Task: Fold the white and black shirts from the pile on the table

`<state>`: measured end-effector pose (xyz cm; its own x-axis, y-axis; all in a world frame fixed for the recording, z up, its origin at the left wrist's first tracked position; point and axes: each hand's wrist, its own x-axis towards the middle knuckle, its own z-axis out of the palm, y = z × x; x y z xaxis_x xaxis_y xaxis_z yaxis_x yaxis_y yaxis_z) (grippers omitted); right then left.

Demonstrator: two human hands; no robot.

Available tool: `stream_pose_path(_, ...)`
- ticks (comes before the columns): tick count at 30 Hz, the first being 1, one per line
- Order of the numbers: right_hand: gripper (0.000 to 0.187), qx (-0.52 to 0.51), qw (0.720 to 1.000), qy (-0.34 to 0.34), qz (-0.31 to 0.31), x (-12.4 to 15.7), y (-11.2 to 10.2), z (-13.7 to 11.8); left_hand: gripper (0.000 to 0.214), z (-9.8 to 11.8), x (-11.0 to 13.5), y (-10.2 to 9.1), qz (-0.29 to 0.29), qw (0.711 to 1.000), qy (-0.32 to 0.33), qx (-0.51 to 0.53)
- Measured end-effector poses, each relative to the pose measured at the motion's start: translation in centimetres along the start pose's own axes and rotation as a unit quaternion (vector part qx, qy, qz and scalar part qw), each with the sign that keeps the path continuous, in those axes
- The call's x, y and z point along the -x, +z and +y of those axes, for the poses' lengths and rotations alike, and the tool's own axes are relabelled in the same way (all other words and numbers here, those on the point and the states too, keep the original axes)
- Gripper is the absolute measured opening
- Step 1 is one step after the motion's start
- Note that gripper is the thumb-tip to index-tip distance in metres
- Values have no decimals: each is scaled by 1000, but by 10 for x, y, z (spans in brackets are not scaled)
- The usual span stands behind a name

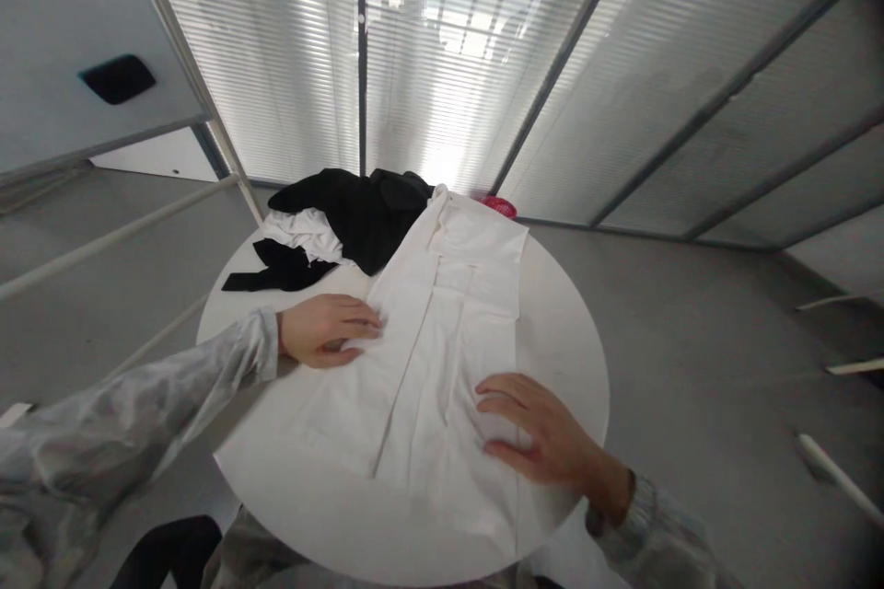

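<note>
A long white garment [442, 340] lies spread over the round white table [570, 331], a straight edge running down its middle and several creases in the cloth. My left hand [328, 329] rests palm down at the garment's left side, fingers stretched out over the fabric. On the lower right part of the cloth lies my right hand [535, 428], its fingers apart and slightly bent. Neither hand grips anything. The exact kind of garment cannot be made out.
Black clothing [359, 212] is heaped at the table's far left, with a crumpled white cloth [308, 232] and a smaller black piece [280, 267]. Something red [500, 206] shows behind the garment. A ribbed translucent partition [448, 64] stands beyond; a white metal frame [124, 235] is at left.
</note>
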<state>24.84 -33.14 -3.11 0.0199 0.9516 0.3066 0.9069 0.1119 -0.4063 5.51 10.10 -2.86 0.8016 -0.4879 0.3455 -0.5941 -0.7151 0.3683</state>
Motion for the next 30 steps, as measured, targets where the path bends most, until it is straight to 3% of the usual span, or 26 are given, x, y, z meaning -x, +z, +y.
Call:
stream_pose_path(3,68,-27,999,-28,-5,13,-4,-14,69,17,17,-5,-25,999,36,6)
stream_pose_path(5,73,-35,998,-40,-18,15,-3,-24,75,28,23,-6,-29,998,53,7)
stream_pose_path(7,57,-36,998,-39,-35,12,-1,-32,65,38,26,-4,-28,998,63,-1)
stream_pose_path(10,17,-39,997,-29,-57,6,5,-44,32,48,26,0,-51,997,55,-22)
stream_pose_path(11,12,-41,997,-28,-60,4,8,-47,25,51,26,1,-62,996,51,-26)
stream_pose_path(14,16,-58,996,-12,-66,0,11,-52,24,59,21,3,-68,997,31,-13)
stream_pose_path(18,14,-168,979,74,-92,0,2,-48,21,66,8,-1,-68,993,-48,87)
stream_pose_path(21,19,-290,932,146,-160,2,-12,-41,15,69,-2,-8,-129,959,-91,237)
stream_pose_path(25,39,-434,845,215,-225,-2,-32,-27,21,67,-16,-19,-222,863,-121,437)
stream_pose_path(28,48,-482,812,294,-151,-13,-41,-4,32,49,-34,-19,-193,815,-212,504)
stream_pose_path(30,50,-454,817,351,-52,-24,-43,15,40,29,-48,-13,-119,800,-302,505)
